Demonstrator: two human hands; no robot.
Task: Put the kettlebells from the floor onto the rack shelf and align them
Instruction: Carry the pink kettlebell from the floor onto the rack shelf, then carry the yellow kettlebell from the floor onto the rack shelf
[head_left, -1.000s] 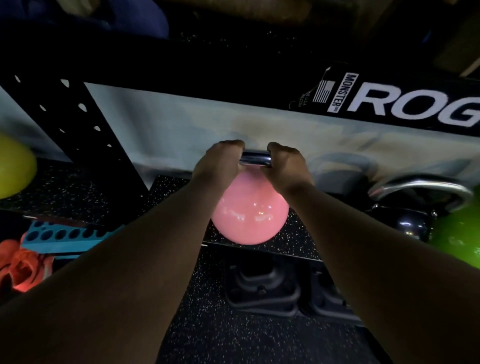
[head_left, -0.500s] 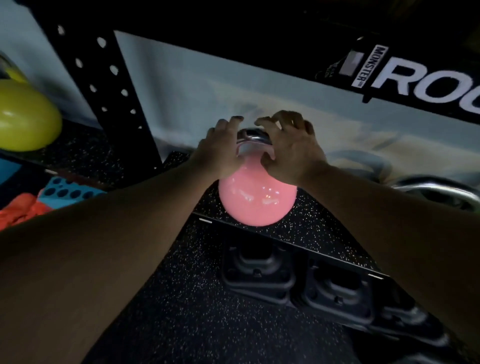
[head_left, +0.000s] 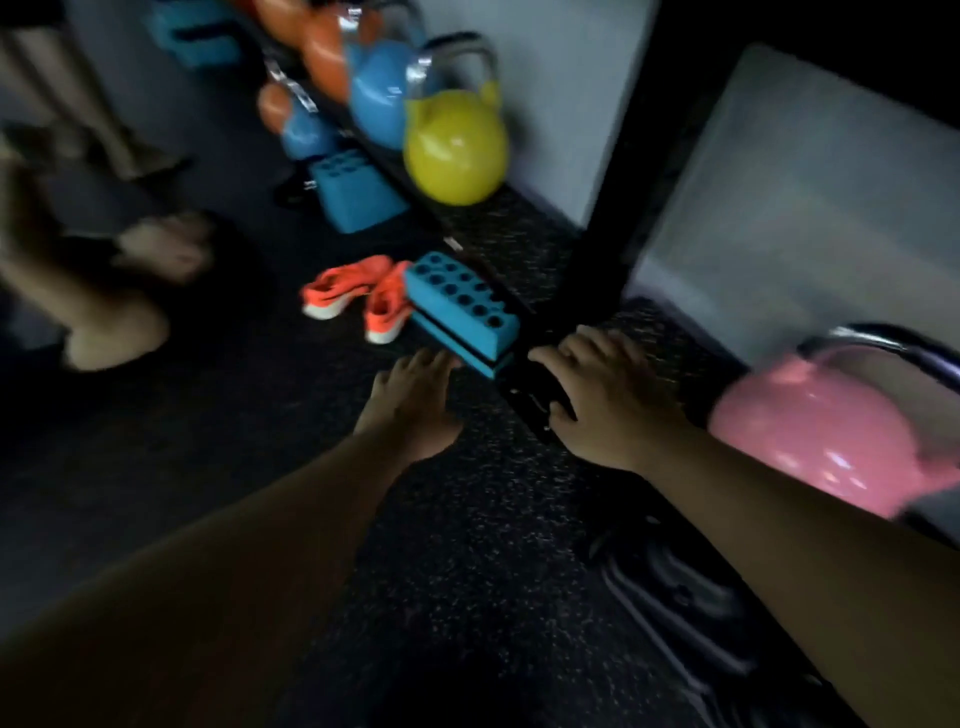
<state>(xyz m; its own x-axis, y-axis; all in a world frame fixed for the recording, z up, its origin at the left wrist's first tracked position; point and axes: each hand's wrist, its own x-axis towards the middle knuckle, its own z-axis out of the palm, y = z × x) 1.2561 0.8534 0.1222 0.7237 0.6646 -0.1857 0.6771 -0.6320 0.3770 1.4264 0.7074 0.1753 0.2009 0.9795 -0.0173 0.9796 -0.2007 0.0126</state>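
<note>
The pink kettlebell (head_left: 826, 441) with a steel handle stands on the black speckled rack shelf (head_left: 670, 332) at the right, with no hand on it. My left hand (head_left: 415, 400) hovers open over the floor, fingers spread. My right hand (head_left: 602, 395) is open too, above the shelf's front edge and left of the pink kettlebell. Further along the shelf stand a yellow kettlebell (head_left: 454, 145), a blue kettlebell (head_left: 376, 98) and an orange kettlebell (head_left: 324, 57). A smaller blue kettlebell (head_left: 304, 132) sits on the floor by the rack.
A black rack upright (head_left: 639, 171) rises between the yellow and pink kettlebells. Blue foam blocks (head_left: 460, 306) and orange shoes (head_left: 358, 296) lie on the floor by the shelf edge. Another person's legs and feet (head_left: 119, 291) are at the left. Dark plates sit under the shelf (head_left: 675, 587).
Both hands have let go of the pink kettlebell's handle and moved left. The view has swung left, so the pink kettlebell now sits at the right edge.
</note>
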